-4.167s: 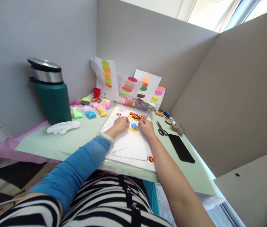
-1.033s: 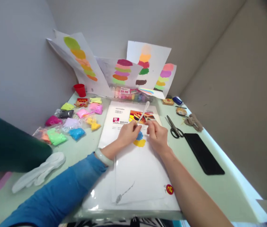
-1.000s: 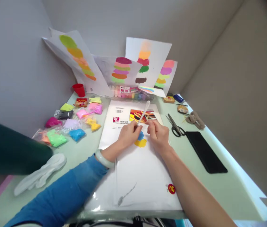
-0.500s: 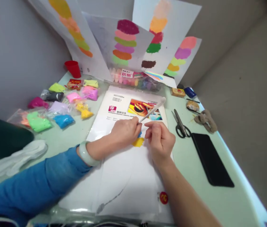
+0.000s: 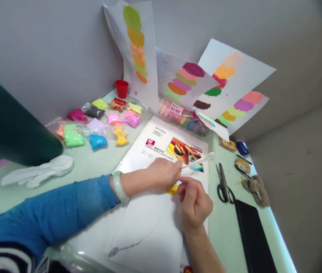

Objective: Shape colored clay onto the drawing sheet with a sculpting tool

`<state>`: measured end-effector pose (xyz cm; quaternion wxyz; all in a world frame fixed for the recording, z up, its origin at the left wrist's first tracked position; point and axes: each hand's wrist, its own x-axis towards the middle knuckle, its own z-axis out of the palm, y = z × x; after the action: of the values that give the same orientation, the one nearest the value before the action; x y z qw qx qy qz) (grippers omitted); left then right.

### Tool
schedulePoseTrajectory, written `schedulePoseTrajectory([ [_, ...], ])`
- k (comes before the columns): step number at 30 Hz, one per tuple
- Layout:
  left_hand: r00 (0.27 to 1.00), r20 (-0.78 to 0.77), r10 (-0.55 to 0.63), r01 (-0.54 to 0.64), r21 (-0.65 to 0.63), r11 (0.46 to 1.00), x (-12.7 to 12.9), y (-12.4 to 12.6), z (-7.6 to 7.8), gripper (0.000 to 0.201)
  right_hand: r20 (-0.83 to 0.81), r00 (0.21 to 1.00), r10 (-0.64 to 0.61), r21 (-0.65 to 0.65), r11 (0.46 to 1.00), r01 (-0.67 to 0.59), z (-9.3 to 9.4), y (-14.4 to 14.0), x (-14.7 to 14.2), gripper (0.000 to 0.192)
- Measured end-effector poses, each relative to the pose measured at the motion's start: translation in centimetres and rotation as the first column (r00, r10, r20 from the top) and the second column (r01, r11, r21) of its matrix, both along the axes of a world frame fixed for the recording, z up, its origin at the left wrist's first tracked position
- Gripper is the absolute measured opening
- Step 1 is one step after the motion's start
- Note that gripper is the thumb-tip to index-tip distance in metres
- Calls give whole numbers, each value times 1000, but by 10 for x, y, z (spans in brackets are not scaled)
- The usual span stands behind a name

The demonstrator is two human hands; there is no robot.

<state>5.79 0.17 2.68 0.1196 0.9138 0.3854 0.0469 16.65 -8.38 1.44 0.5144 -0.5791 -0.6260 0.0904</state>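
Observation:
My left hand point(image 5: 165, 170) is closed around a thin white stick with a wider, rounded tip point(image 5: 199, 162), which points up and to the right. Close by on the right, my right hand point(image 5: 194, 201) has its fingers curled and its index finger reaching toward the left hand; anything between its fingertips is hidden. A yellow piece point(image 5: 172, 190), perhaps clay, shows under the hands on white paper point(image 5: 146, 227). Toward the front of that paper runs a thin curved line with a dark grey patch point(image 5: 114, 251). Beneath lies a printed photo-paper packet point(image 5: 161, 132).
Left are bags of coloured clay point(image 5: 98, 141), a white glove point(image 5: 40, 170) and a dark green cylinder point(image 5: 13, 121). Scissors point(image 5: 224, 185), a black flat case point(image 5: 253, 235) and a brown fuzzy item point(image 5: 256, 190) lie right. Painted sheets point(image 5: 175, 68) stand behind a bag of colours point(image 5: 182, 117).
The camera view has turned, so the table things appear lower and mostly farther right. The white stick now tilts flatter, and a blue bit beside the yellow piece is hidden.

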Motion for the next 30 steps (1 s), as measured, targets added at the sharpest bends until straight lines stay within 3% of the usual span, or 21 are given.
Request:
schedulePoseTrajectory([
  [2,1000,21,-22,22,24,999,-3,-1,-1,23,15,997,-71,36,997,70,-2,1,2,27],
  [7,995,46,-87,86,33,996,-13,-4,-7,18,226,974,-27,212,977,-22,2,5,4,21],
  [11,997,42,-63,62,30,998,-18,-4,-8,18,286,957,-54,260,965,-23,8,14,4,21],
  [19,999,29,-29,28,57,998,-15,3,-7,26,126,981,-148,182,976,123,13,20,0,32],
  [22,999,27,-21,18,84,996,-14,3,-6,28,134,985,-113,101,990,100,26,17,2,32],
  [24,1000,-1,2,-2,80,997,-14,2,-4,30,188,968,-165,42,986,159,40,9,13,30],
  [27,999,-27,28,-26,72,997,-14,2,-2,33,340,891,-299,-92,933,348,54,-17,52,30],
  [29,999,-26,38,-37,70,997,-14,2,0,35,475,801,-365,-212,836,506,49,-39,86,32],
  [30,999,-26,48,-46,68,997,-14,2,0,35,540,738,-404,-257,757,601,42,-50,102,33],
])
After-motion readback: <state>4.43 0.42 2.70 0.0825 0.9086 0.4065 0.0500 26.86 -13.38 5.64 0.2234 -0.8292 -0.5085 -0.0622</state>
